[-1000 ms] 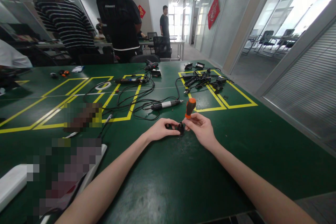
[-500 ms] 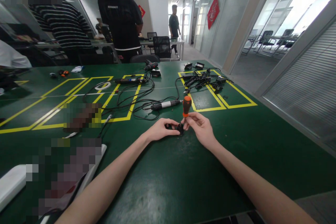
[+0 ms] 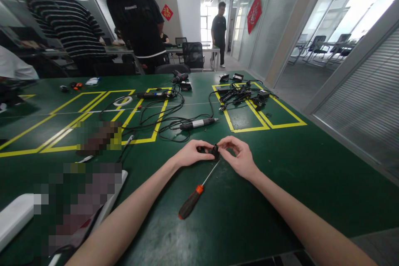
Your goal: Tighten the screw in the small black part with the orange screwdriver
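Observation:
A small black plastic part point(image 3: 215, 152) stands on the green table between my hands. My left hand point(image 3: 193, 152) is closed on it from the left, thumb and fingers around its side. From the right, my right hand point(image 3: 239, 157) pinches at the upper side of the same part with its fingertips. Just in front lies a screwdriver point(image 3: 190, 204) with a dark handle and orange ends. Its shaft points away from me, toward the part. My fingers hide much of the part, so its exact kind cannot be told.
An electric screwdriver point(image 3: 198, 124) with looped cable lies beyond my hands. Black cabled parts point(image 3: 240, 93) are heaped at the back right, near a cordless drill point(image 3: 179, 77). Yellow tape point(image 3: 249, 130) marks areas on the table point(image 3: 296, 183). A white roll point(image 3: 122, 101) lies left. People stand behind.
The screwdriver, upright in my right hand before, now lies on the table in front of the part. My right fingers have moved onto the part. My left hand stays in place.

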Demonstrator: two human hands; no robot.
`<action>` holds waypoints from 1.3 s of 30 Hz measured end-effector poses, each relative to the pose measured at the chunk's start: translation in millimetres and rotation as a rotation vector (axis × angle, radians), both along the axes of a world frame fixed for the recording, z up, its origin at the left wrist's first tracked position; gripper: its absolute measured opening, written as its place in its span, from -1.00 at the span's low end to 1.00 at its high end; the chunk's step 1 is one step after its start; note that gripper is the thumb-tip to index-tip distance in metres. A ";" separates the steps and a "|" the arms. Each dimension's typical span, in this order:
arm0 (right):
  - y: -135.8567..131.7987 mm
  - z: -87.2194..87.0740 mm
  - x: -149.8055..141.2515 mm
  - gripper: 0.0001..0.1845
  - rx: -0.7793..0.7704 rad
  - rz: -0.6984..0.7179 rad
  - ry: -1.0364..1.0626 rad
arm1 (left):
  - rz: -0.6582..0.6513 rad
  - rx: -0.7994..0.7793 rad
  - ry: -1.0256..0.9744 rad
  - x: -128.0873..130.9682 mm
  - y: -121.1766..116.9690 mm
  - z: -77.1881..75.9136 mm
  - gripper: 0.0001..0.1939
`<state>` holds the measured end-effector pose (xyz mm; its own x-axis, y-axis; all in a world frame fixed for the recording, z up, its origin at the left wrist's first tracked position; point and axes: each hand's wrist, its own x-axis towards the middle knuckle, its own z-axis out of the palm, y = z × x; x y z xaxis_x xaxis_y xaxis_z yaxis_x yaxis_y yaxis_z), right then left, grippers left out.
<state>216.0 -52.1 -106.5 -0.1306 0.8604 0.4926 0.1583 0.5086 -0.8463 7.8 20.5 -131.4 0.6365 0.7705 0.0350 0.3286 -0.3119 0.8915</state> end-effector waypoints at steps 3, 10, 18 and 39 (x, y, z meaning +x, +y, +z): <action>-8.2 2.7 -3.6 -0.81 0.137 0.142 -0.186 | 0.000 0.000 -0.005 0.2 0.5 -0.9 -0.54; -31.2 -5.3 -26.9 -0.65 0.302 0.599 -0.719 | 0.034 0.004 0.014 1.0 0.2 -1.1 -0.53; -20.9 34.4 21.3 -0.63 -0.190 0.892 -0.128 | 0.030 -0.004 0.018 0.6 -0.4 0.1 -0.52; -45.7 43.8 19.4 -0.50 0.220 0.474 -0.974 | 0.025 -0.026 0.009 0.9 -0.9 1.3 -0.53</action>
<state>235.4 -97.9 -62.7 -0.8392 0.5266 0.1357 0.4569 0.8181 -0.3494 8.7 19.7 -130.1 0.6172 0.7867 0.0092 0.3442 -0.2805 0.8960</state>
